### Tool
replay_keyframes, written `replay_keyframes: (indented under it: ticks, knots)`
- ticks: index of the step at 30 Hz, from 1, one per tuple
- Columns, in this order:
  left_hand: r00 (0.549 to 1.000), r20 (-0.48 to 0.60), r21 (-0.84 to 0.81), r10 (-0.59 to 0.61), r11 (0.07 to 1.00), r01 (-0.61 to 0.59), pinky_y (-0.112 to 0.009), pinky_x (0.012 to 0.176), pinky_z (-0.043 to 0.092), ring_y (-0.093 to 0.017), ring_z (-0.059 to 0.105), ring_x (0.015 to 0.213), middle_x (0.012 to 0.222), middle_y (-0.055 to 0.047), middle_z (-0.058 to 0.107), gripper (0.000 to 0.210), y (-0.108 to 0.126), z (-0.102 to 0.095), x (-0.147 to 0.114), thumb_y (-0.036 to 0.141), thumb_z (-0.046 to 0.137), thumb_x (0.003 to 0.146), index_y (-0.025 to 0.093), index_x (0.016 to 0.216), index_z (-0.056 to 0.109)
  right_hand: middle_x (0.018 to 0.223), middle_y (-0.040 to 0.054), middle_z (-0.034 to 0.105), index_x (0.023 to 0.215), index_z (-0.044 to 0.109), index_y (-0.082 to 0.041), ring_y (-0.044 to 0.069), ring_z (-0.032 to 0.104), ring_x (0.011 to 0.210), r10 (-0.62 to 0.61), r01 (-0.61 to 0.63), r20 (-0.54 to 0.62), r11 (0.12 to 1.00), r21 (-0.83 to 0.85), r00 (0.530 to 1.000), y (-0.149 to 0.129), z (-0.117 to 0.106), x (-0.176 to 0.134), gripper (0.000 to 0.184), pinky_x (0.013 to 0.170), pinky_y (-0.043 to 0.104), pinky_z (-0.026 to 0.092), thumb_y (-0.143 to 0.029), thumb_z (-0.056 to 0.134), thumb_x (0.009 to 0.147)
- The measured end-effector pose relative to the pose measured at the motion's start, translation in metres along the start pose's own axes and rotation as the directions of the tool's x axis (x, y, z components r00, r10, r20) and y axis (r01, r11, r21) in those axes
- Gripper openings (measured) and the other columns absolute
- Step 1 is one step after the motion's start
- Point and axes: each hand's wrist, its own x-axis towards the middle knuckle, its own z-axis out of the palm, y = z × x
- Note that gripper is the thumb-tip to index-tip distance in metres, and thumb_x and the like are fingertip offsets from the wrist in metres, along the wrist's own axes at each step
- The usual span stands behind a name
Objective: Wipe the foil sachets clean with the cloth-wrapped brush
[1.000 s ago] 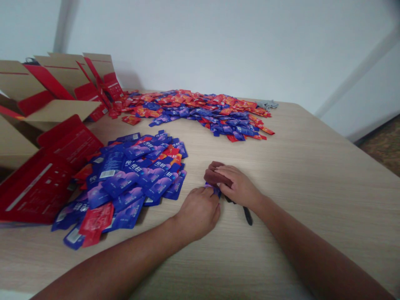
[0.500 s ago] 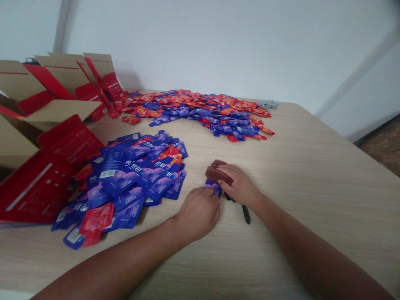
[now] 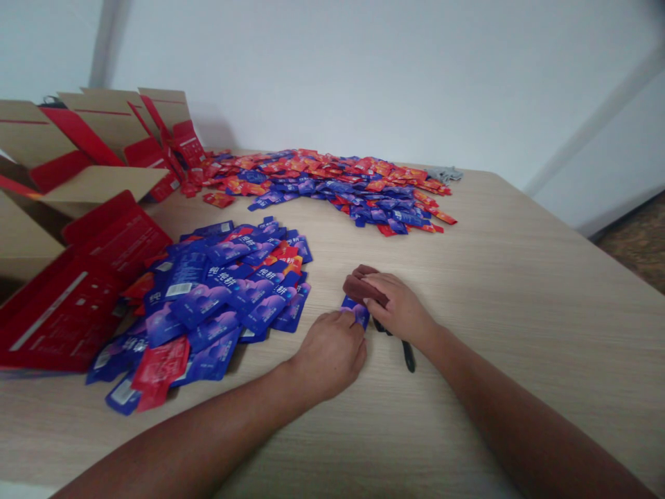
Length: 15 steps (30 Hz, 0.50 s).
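My left hand is closed, its curled fingers pressing the lower end of a blue and purple sachet on the table. My right hand grips a folded brown cloth over the sachet's upper end. Partly beneath my right hand lies a slim black object; its kind is hidden. Left of both hands spreads a heap of blue sachets, with a few red and orange ones among them. A red sachet lies on the heap's near edge.
Open red cardboard boxes with tan insides stand along the left. By the wall, a long pile of red, orange and blue sachets stretches across the back of the wooden table. A grey crumpled thing sits at that pile's right end.
My right hand and the brown cloth have shifted very slightly to the right. My left hand and the sachet stay in place.
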Motion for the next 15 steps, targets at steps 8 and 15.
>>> replay_keyframes:
  ticks: [8, 15]
  knots:
    - [1.000, 0.009, 0.000, -0.009, 1.000, 0.009, -0.049, 0.093, 0.056, -0.030, 0.067, 0.098, 0.104, -0.013, 0.070, 0.023, 0.0003, -0.0002, 0.0008, 0.029, 0.053, 0.103, 0.017, 0.099, 0.072, 0.144, 0.0085, 0.071, 0.145, 0.065, -0.029, 0.031, 0.064, 0.137, -0.078, 0.077, 0.019, 0.996, 0.051, 0.997, 0.0001, 0.0003, -0.0048, 0.058, 0.119, 0.059, 0.050, -0.017, 0.069, 0.088]
    - [1.000, 0.001, 0.008, 0.000, 1.000, 0.000, -0.047, 0.092, 0.056, -0.029, 0.067, 0.096, 0.102, -0.013, 0.070, 0.026, -0.0004, 0.0011, 0.0005, 0.031, 0.052, 0.105, 0.017, 0.098, 0.073, 0.146, 0.0093, 0.070, 0.147, 0.064, -0.028, 0.032, 0.063, 0.138, -0.111, 0.105, 0.057, 0.991, 0.086, 0.992, -0.0019, -0.0010, -0.0048, 0.061, 0.119, 0.059, 0.049, -0.019, 0.070, 0.087]
